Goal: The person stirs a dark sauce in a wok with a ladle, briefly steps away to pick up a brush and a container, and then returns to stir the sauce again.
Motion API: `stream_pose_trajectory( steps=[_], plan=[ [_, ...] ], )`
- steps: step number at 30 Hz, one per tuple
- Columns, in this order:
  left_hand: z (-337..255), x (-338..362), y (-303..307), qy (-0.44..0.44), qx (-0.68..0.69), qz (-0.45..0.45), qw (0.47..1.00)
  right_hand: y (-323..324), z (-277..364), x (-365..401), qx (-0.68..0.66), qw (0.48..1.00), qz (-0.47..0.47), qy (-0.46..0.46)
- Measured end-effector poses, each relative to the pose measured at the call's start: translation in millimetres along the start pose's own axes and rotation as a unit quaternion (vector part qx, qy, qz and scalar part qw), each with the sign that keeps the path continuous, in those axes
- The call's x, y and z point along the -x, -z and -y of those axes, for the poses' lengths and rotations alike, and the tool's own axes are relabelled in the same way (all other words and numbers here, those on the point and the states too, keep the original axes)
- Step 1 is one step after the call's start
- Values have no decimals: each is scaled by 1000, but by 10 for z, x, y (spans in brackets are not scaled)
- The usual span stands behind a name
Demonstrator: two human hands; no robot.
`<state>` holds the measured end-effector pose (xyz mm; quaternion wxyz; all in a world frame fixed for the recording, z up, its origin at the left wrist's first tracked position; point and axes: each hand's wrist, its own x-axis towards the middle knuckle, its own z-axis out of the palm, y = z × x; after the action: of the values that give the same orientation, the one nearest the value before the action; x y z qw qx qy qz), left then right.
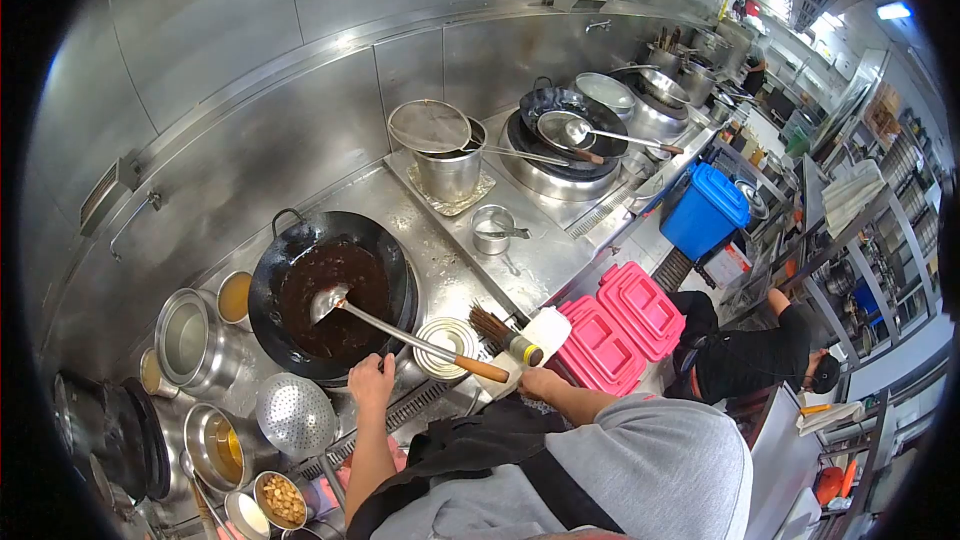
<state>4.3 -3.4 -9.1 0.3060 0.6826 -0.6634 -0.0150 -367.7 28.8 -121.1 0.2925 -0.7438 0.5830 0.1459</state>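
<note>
A black wok (262, 285) holds dark brown liquid. My left hand (372, 381) is closed at its near rim; whatever part of the wok lies under the fingers is hidden. A ladle (400, 333) rests with its bowl in the liquid, its wooden-ended handle slanting over the rim to the right. Just past the handle's end, my right hand (540, 384) is closed low by the counter edge; its grip is hidden. Close to it are a white cloth-like item (546, 332) and a bamboo brush (490, 325).
A perforated strainer (297, 415), steel pots (190, 340) and a bowl of brown pieces (280, 500) stand on the left. Pink lidded bins (600, 345) and a blue bin (705, 210) are on the right. A second wok (545, 105) sits behind. A person (750, 350) bends at the right.
</note>
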Motion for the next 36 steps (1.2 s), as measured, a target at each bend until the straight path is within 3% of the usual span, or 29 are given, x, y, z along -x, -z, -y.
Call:
stream_pose_trajectory(
  steps=[3,5,23,36],
  plan=[
    [7,-1,-3,6,7,5,1000,-44,-42,-54,6,1000,9,7],
    [26,0,-21,-4,0,2,1000,-132,-78,-92,-9,999,-41,0],
    [8,1,-2,1,3,-7,1000,32,3,6,-18,1000,17,-9],
    [-14,-2,7,15,8,11,1000,15,17,30,-19,1000,-4,-8]
  ],
)
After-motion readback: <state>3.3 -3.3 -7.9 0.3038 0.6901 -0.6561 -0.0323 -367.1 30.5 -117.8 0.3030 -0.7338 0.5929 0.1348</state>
